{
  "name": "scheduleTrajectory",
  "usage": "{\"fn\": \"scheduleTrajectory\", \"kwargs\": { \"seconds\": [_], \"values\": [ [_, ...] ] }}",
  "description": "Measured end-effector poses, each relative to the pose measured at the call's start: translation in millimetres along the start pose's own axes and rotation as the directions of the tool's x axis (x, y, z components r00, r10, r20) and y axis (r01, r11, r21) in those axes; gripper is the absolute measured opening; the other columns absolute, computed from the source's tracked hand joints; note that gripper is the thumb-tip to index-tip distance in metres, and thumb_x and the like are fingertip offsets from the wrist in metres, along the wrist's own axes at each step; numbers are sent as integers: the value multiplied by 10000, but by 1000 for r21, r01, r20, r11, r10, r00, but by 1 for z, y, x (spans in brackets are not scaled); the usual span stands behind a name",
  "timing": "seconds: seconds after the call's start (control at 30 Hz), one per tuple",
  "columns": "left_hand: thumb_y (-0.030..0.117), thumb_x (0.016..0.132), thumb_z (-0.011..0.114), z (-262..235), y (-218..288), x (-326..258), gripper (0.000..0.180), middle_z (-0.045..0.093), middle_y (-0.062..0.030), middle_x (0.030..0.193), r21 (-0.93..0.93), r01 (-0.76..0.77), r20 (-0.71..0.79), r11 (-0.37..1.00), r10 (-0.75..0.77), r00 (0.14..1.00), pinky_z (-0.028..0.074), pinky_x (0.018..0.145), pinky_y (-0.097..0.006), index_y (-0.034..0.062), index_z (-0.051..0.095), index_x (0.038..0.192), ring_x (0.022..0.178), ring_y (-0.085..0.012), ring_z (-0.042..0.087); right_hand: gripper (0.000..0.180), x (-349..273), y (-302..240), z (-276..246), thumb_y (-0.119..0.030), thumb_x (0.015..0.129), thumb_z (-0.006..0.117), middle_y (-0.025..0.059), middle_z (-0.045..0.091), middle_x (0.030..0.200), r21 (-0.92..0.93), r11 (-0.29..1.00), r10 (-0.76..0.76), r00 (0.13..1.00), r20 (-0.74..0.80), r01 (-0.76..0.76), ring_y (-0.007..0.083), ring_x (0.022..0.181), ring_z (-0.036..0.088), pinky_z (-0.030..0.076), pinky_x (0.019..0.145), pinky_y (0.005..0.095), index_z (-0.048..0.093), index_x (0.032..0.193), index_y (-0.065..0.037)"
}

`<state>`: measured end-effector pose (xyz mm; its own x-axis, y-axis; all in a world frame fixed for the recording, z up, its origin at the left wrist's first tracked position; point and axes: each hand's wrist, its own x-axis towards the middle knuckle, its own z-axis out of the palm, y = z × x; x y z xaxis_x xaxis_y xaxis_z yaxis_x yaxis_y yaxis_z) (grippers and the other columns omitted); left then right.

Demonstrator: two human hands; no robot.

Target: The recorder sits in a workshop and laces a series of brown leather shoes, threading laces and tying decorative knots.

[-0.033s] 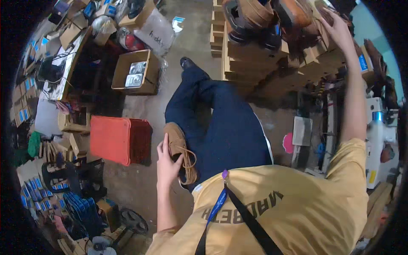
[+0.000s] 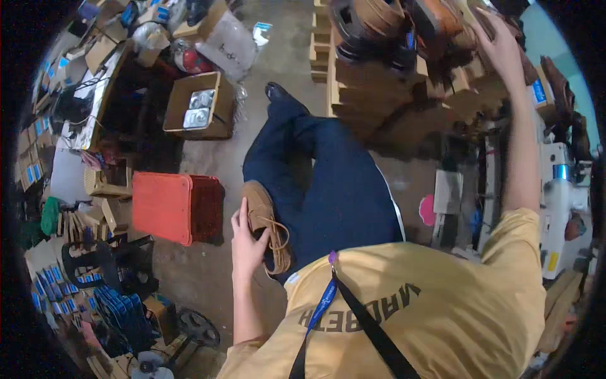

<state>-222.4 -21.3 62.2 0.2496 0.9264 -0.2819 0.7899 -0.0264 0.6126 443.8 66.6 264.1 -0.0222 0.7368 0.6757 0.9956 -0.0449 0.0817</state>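
A brown lace-up shoe (image 2: 257, 201), its tan laces looped loose toward its near end, rests against my thigh. Around its left side my left hand (image 2: 249, 243) is closed, thumb by the opening and fingers along the outer edge. My right arm stretches far up to the right. There my right hand (image 2: 499, 45) bends its fingers round something dark brown at the picture's rim, too blurred to name. Just left of it, brown leather shoes (image 2: 435, 28) and a darker shoe (image 2: 372, 28) sit on top of stacked cardboard boxes (image 2: 366, 88).
A red crate (image 2: 161, 201) stands on the floor to my left. Beyond it is an open carton (image 2: 219, 107) with silver packs inside. A cluttered workbench (image 2: 104, 101) lines the left side; a white machine (image 2: 557, 202) stands at the right, and a black wheel-like base (image 2: 199, 327) lies lower left.
The view has shifted very slightly. My right hand is a touch farther up and left; my left hand keeps hold of the shoe.
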Motion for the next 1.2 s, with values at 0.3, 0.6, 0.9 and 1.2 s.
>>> {"fn": "scheduleTrajectory", "kwargs": {
  "seconds": [0.3, 0.6, 0.9, 1.2],
  "values": [
    [-12, 788, 719, 1, -20, -9, 1020, 409, -179, 1494, -108, -22, -8, 994, 21, 1000, 520, 1042, -432, 253, 246, 1652, 1294, -378, 567, 330, -193, -233, 73, -163, 913, 743, 106, 580, 1186, 505, 776, 505, 852, -137, -378, 285, 1154, 554, 473, 937, 381, 631, 1211, -74],
    [-18, 835, 641, 32, 24, 32, 789, 437, -142, 1417, -365, -160, -2, 917, 171, 985, 475, 1059, -362, 156, 429, 1574, 1309, -274, 499, 611, -231, -361, 50, -360, 1025, 665, 115, 554, 1300, 559, 59, -228, 534, 814, -827, 156, 984, 618, 536, 859, 312, 461, 1518, -64],
    [211, 892, 814, 95, 126, 46, 614, 498, -105, 1313, -644, -133, 102, 753, 256, 961, 542, 820, -317, 100, 499, 1407, 984, -202, 626, 690, -263, -317, 22, -44, 975, 667, 174, 515, 1424, 541, -41, 99, 535, 839, -840, 199, 1258, 577, 497, 1042, 314, 333, 1575, 18],
    [223, 949, 756, 106, 136, 50, 230, 649, -66, 1001, -194, -428, -4, 883, 436, 900, 516, 744, -343, 27, 639, 919, 868, -193, 636, 381, -277, -295, 3, -127, 929, 768, 37, 649, 887, 297, 249, 260, 359, 896, -922, 73, 868, 599, 469, 765, 235, 615, 1259, -12]
  ]
}}
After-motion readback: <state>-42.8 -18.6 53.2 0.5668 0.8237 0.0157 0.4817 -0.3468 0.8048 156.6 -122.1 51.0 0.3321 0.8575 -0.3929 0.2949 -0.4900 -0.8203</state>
